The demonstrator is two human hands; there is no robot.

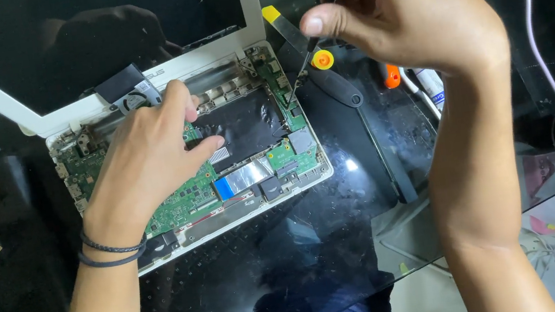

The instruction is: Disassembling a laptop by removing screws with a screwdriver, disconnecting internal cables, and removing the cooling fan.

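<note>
Looking like a home electronics repair bench: opened white laptop [181, 148] lying with green circuit board [185, 203] showing on a dark glass tabletop [286, 265], spare tools with orange and yellow handles [322, 61] lying about, white cable [553, 85] trailing alongside.

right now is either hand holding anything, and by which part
The right hand holds a thin screwdriver by its upper shaft, tip down on the opened laptop. The left hand holds nothing; it rests flat on the board.
</note>
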